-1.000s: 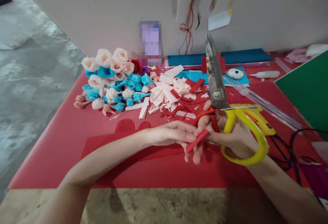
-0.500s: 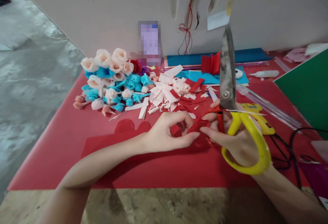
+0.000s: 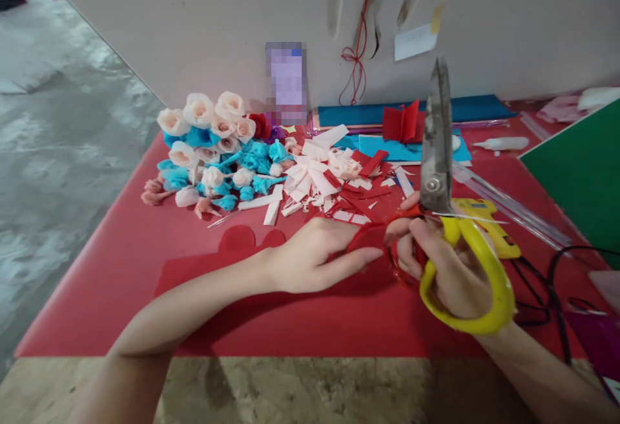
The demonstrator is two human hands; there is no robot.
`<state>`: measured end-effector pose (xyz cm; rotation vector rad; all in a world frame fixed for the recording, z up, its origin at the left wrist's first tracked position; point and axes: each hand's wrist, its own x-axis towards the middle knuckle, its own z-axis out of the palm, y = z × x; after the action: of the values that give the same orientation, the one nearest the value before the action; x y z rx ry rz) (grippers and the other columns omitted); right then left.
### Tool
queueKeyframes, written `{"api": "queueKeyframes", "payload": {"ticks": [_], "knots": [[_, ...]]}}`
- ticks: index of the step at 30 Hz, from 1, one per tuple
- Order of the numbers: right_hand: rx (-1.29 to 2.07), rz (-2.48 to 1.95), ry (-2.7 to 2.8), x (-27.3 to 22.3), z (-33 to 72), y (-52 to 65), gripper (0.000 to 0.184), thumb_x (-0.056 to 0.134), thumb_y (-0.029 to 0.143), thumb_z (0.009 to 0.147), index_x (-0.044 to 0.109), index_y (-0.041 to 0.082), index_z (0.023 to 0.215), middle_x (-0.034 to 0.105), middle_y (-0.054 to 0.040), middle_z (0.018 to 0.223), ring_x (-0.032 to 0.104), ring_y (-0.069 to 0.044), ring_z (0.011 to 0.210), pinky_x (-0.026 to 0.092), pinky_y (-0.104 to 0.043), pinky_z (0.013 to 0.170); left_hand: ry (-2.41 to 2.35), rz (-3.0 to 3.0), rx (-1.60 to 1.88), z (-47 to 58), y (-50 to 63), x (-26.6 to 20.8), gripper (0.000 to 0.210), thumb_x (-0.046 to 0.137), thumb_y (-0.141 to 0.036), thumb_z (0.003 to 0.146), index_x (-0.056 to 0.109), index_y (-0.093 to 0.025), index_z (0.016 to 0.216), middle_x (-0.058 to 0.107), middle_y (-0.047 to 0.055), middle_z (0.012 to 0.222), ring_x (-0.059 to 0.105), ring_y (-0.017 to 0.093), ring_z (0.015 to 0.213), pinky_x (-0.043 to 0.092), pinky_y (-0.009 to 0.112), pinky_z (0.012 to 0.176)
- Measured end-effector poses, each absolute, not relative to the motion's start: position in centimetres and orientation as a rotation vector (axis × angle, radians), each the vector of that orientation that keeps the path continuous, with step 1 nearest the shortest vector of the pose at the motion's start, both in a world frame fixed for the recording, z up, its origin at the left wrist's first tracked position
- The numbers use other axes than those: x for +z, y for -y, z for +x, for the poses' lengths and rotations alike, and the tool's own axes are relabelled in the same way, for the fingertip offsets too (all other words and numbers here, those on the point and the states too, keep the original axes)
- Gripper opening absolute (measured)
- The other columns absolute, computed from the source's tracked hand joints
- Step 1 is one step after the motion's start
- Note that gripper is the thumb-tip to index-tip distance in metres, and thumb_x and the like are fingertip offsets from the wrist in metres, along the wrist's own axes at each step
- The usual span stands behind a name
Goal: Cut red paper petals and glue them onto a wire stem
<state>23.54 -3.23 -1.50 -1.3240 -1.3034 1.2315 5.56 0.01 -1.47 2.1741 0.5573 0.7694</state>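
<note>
Left hand (image 3: 314,259): thumb and fingers pinched on red paper piece (image 3: 369,238), piece sits between thumb and index, right end reaching the other hand's fingertips; can't tell if those grip it too. Right hand (image 3: 458,275): fingers curled, hooked through scissors (image 3: 434,178), yellow loop around the hand, blades up and together. Larger red paper sheet (image 3: 188,273) flat on red table (image 3: 92,288), under left wrist. Yellow glue gun (image 3: 504,233) just beyond right hand, paper scraps (image 3: 314,176) farther back, paper flowers (image 3: 198,110) left of scraps
</note>
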Motion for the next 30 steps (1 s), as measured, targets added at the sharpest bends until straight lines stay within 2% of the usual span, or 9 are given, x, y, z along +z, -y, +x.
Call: {"api": "queueKeyframes", "payload": {"ticks": [1,3,5,6,9,12,20,26,30], "knots": [[1.268,-1.266,1.296,-1.7,23.6,3.2,0.017,0.048,0.036,0.084,0.053,0.019,0.085,0.048,0.0054,0.049,0.045,-0.008,0.04,0.04,-0.02,0.039,-0.574,2.149,0.825,5.4,-0.1,-1.3,0.03,0.043,-0.022,0.089,0.051,-0.013,0.061,0.054,0.0,0.054,0.048,0.007,0.051,0.039,0.019,0.052],[1.336,-1.131,1.323,-2.3,23.6,3.2,0.013,0.054,0.026,0.079,0.054,0.021,0.091,0.06,0.0004,0.071,0.058,-0.012,0.06,0.049,-0.022,0.056,-0.61,2.074,0.932,5.0,-0.3,-1.0,0.03,0.043,-0.02,0.089,0.052,-0.013,0.062,0.055,0.0,0.055,0.05,0.006,0.051,0.04,0.017,0.052],[1.399,-1.045,1.413,-2.8,23.5,3.4,0.026,0.055,0.02,0.077,0.052,0.024,0.102,0.061,-0.0018,0.09,0.059,-0.014,0.079,0.049,-0.024,0.072,-0.637,2.007,1.018,4.7,-0.6,-0.8,0.03,0.043,-0.018,0.089,0.052,-0.013,0.061,0.055,-0.001,0.055,0.049,0.004,0.05,0.039,0.015,0.049],[1.417,-1.04,1.454,-3.0,23.5,3.6,0.027,0.053,0.019,0.079,0.05,0.025,0.105,0.06,-0.002,0.092,0.058,-0.013,0.079,0.049,-0.024,0.072,-0.642,1.983,1.059,4.5,-0.8,-0.7,0.03,0.043,-0.018,0.089,0.052,-0.013,0.061,0.054,-0.002,0.053,0.048,0.004,0.048,0.039,0.014,0.048],[1.415,-1.163,1.604,-3.2,23.2,4.4,0.018,0.043,0.023,0.088,0.047,0.025,0.106,0.058,-0.0015,0.085,0.054,-0.011,0.065,0.046,-0.024,0.061,-0.645,1.964,1.154,4.2,-1.2,-0.6,0.033,0.044,-0.019,0.088,0.05,-0.013,0.057,0.051,-0.003,0.049,0.045,0.003,0.044,0.036,0.013,0.043],[1.39,-1.247,1.793,-3.0,23.2,4.9,0.015,0.039,0.021,0.09,0.043,0.026,0.104,0.056,0.0011,0.081,0.05,-0.008,0.059,0.041,-0.021,0.054,-0.668,2.0,1.165,4.1,-1.6,-0.6,0.035,0.044,-0.02,0.089,0.049,-0.013,0.054,0.051,-0.003,0.048,0.044,0.002,0.042,0.035,0.014,0.042],[1.291,-1.241,1.971,-2.6,23.3,4.7,0.012,0.037,0.022,0.092,0.04,0.025,0.103,0.055,0.0025,0.08,0.05,-0.007,0.063,0.039,-0.018,0.052,-0.682,2.024,1.142,4.0,-1.7,-0.7,0.035,0.046,-0.021,0.087,0.048,-0.013,0.053,0.049,-0.002,0.044,0.044,0.004,0.04,0.032,0.015,0.039],[1.283,-1.334,1.993,-2.8,23.1,4.9,0.009,0.035,0.025,0.092,0.041,0.023,0.099,0.056,0.0009,0.082,0.049,-0.007,0.056,0.035,-0.018,0.044,-0.721,2.119,1.148,3.9,-1.6,-0.3,0.034,0.05,-0.02,0.084,0.053,-0.012,0.051,0.043,-0.004,0.04,0.034,0.002,0.035,0.025,0.016,0.035],[1.238,-1.326,2.004,-2.6,23.0,4.9,0.011,0.034,0.031,0.092,0.042,0.023,0.094,0.053,0.0018,0.073,0.048,-0.009,0.055,0.035,-0.02,0.045,-0.758,2.127,1.132,3.9,-1.6,-0.3,0.036,0.051,-0.021,0.084,0.054,-0.011,0.05,0.04,-0.004,0.038,0.031,0.002,0.035,0.023,0.017,0.035]]}}
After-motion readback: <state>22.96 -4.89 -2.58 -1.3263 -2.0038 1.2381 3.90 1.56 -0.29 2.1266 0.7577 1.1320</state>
